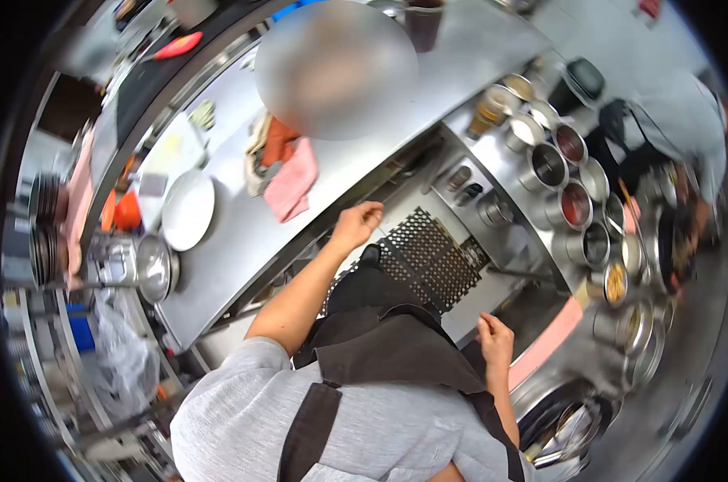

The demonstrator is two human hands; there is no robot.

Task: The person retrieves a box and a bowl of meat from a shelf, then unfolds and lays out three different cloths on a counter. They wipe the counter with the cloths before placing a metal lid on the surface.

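Observation:
My left hand (359,226) hangs in the air just off the edge of the steel counter (243,257), fingers curled in with nothing visible in them. My right hand (495,339), lower on the other side of my body, has its fingers loosely bent and apart, and it looks bare. Nearest to it is a pink cloth strip (547,341) along the edge of the other counter. On the left counter, pink cloth (293,181) and a red-brown cloth (279,143) lie bunched, apart from my left hand. I wear a dark apron (404,353).
A white plate (189,210) and a metal bowl (155,269) sit on the left counter. Several metal pots (574,205) of sauces and food line the right one. Black perforated mats (428,257) cover the floor between. Another person (677,120) stands at upper right. A blurred oval hides the top middle.

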